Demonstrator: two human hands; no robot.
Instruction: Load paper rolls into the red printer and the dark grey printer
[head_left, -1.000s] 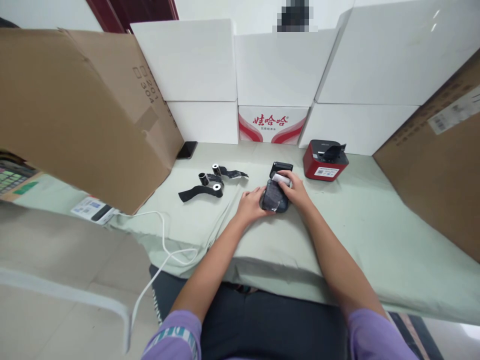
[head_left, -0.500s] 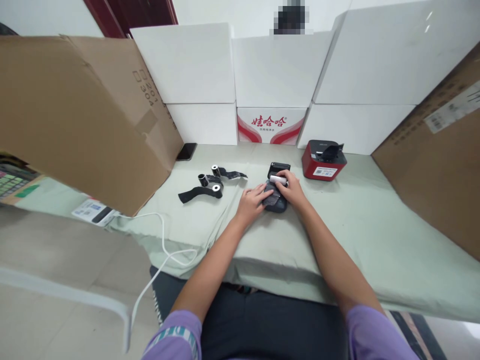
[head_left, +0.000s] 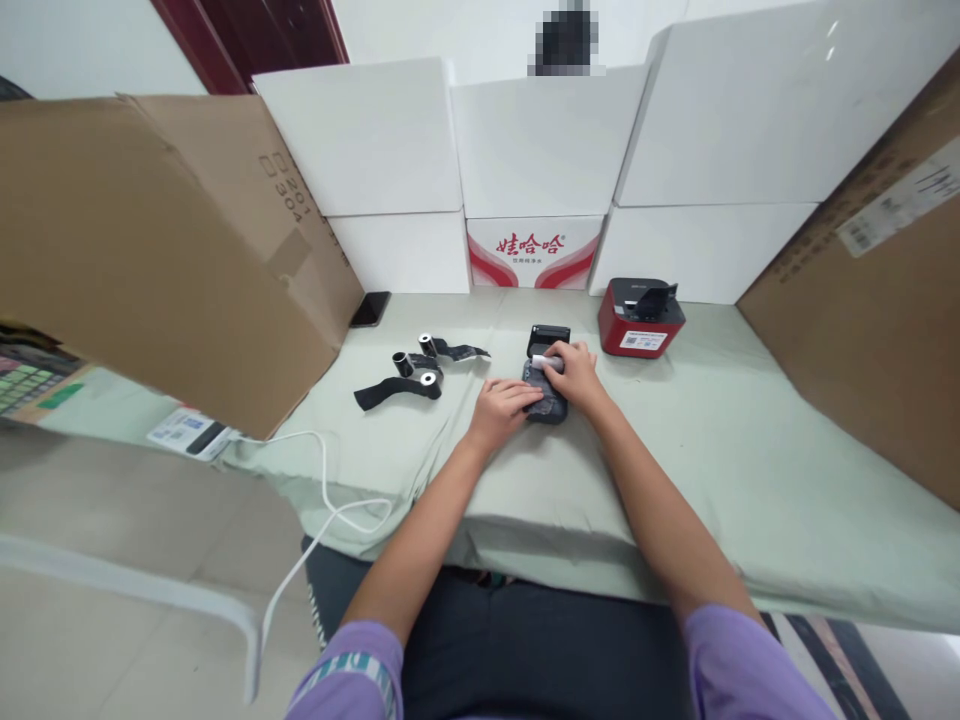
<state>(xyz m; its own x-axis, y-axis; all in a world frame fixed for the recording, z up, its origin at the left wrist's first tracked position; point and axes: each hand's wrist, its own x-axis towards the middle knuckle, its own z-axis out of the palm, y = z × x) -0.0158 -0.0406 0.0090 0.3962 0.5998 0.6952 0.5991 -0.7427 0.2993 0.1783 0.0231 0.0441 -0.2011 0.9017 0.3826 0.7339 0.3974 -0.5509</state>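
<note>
A small dark portable printer [head_left: 550, 405] lies on the cloth in front of me with its black lid [head_left: 550, 337] raised at the far end. My left hand [head_left: 501, 410] holds the printer from the left, its fingers laid over the top. Between the thumb and fingers of my right hand [head_left: 576, 372] is a small white paper roll [head_left: 538, 362], at the printer's open compartment. The fingers hide the roll's right end. I cannot tell whether it touches the compartment floor.
Several small rolls with black strips [head_left: 405, 385] lie to the left. A red-and-black box-shaped device [head_left: 642, 318] stands at back right, a phone [head_left: 370, 309] at back left. White boxes [head_left: 536, 140] line the back; cardboard [head_left: 187, 230] flanks both sides. A white cable [head_left: 327, 470] loops over the front edge.
My right fingers have closed further over the white roll, covering more of its right end. The fingers of my left hand lie closer together on the printer. The view has shifted slightly.
</note>
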